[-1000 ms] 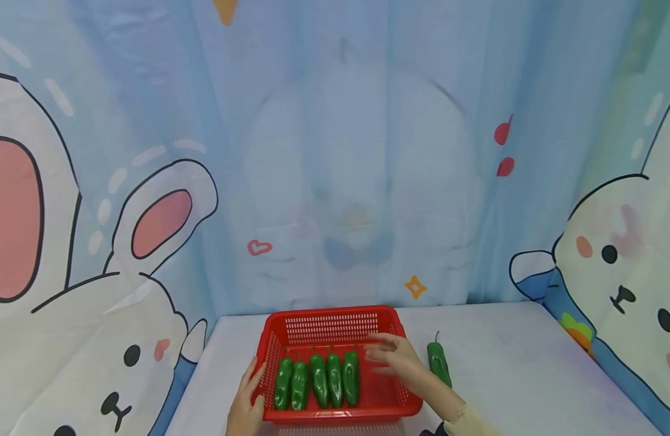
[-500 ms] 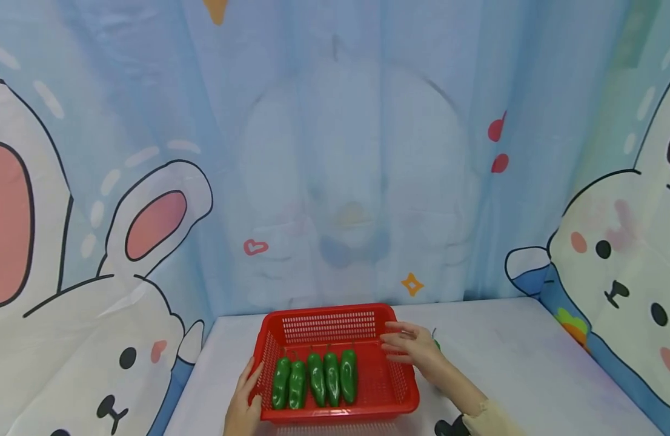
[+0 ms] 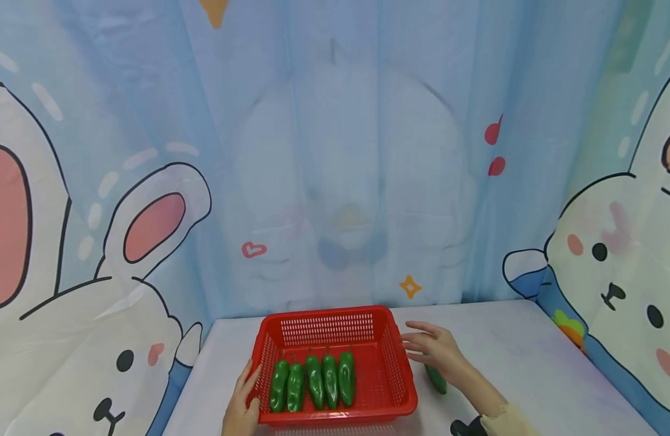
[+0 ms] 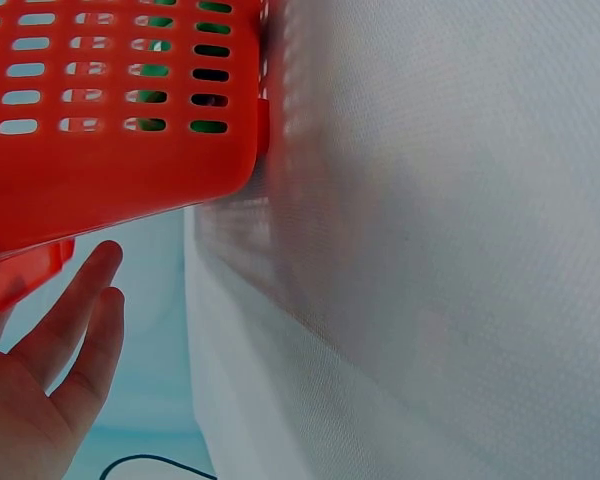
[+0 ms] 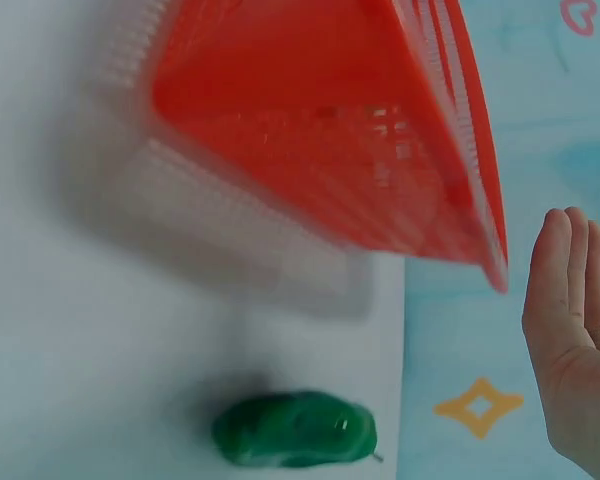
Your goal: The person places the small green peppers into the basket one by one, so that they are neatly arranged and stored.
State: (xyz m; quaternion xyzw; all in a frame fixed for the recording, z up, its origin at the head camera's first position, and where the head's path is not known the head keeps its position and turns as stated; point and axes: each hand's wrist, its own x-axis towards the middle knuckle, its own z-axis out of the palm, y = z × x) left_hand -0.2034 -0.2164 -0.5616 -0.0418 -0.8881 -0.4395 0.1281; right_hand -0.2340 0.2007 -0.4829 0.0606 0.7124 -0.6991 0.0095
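Note:
Several glossy green chili peppers (image 3: 315,380) lie side by side in the red perforated plastic basket (image 3: 335,315), over its left half. My left hand (image 3: 241,399) rests against the basket's left rim with its fingers extended; the left wrist view shows two straight fingers (image 4: 95,345) beside the rim. My right hand (image 3: 435,351) hovers just outside the basket's right rim, fingers extended and nothing held. Another green chili pepper (image 3: 436,379) lies on the table right of the basket, partly hidden by that hand in the head view. In the right wrist view this pepper (image 5: 295,428) shows whole.
A white cloth covers the table (image 3: 509,345). Behind it hangs a blue curtain (image 3: 346,151) printed with white rabbits. The table's back edge runs right behind the basket. A black object (image 3: 468,427) shows beside the right sleeve (image 3: 506,422).
My right hand has moved from over the basket's inside to the right, past its rim and over the loose chili pepper. My left hand and the basket keep their place.

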